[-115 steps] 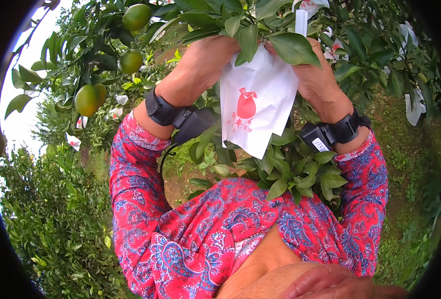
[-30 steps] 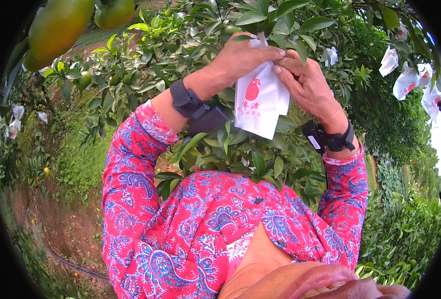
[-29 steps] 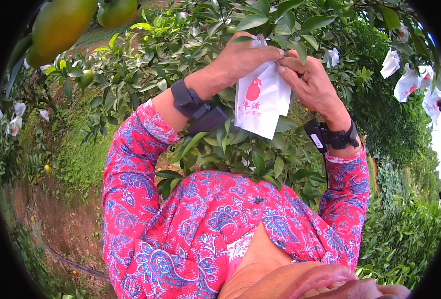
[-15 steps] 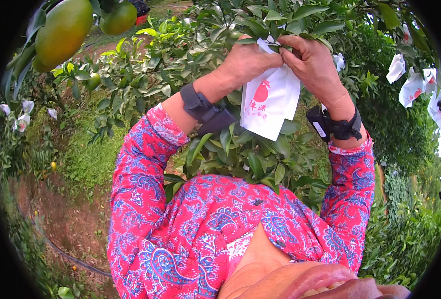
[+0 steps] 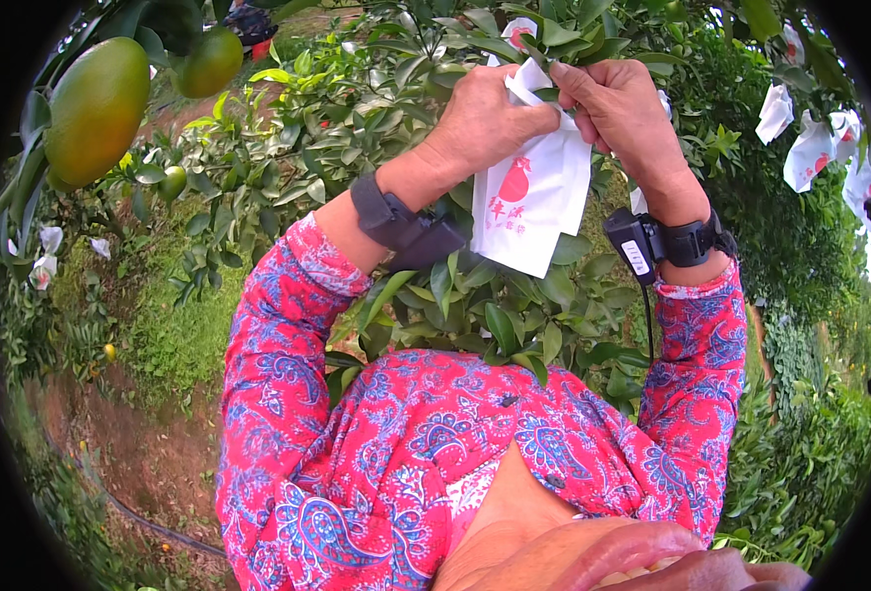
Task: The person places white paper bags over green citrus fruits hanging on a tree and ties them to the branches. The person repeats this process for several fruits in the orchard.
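My left hand grips the top of a white paper bag with a red printed emblem, its thumb across the folded paper. Just right of it, my right hand is closed at the bag's upper right corner, among leaves; what its fingertips hold is hidden. The bag hangs open-sided below both hands in front of dark green foliage, and any contents are out of sight. Another white bag peeks through the leaves just above.
Green-orange fruits hang close at upper left. Several bagged fruits hang at right, others farther left. A black hose runs over reddish soil at lower left. A dark shape with red shows at the top behind branches.
Over the last second my right hand rises and draws slightly right from my left, exposing more of the bag's top. Since the oldest frame, the view has turned and nearby fruit appears larger.
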A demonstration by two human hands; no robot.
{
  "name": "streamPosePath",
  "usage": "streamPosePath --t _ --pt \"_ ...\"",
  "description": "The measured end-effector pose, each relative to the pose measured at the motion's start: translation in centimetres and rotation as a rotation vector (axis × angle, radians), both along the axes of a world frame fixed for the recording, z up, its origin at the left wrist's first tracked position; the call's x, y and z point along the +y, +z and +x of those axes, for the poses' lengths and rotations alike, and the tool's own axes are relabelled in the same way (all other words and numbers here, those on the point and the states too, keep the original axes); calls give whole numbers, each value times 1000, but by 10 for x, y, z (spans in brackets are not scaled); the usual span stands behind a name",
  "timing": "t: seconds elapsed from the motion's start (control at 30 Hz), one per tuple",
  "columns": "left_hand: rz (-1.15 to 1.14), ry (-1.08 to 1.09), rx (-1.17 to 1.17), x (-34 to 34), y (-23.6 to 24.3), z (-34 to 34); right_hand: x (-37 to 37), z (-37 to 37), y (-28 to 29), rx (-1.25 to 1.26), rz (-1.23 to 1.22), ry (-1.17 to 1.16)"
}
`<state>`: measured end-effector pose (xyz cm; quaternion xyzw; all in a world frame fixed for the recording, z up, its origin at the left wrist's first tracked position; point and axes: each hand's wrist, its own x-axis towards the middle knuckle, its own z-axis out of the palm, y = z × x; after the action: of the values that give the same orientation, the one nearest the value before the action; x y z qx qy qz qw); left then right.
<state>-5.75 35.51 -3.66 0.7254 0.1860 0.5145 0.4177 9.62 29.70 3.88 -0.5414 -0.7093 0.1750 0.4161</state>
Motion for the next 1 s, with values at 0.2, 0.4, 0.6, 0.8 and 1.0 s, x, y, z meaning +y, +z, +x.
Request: streamPosePath --t 0.2,0.4,0.6,0.8,1.0 --pt "10 16 31 -5 2 2 -9 -5 -8 113 18 129" --pt "108 91 83 -10 9 -1 -6 0 -9 -78 77 99" --pt "148 133 207 -11 12 0 -7 2 -15 -173 292 143" --pt "4 6 236 -5 9 6 -30 3 -58 -30 438 -232" --pt "345 53 235 -17 -3 17 -48 -2 -100 226 534 -336"
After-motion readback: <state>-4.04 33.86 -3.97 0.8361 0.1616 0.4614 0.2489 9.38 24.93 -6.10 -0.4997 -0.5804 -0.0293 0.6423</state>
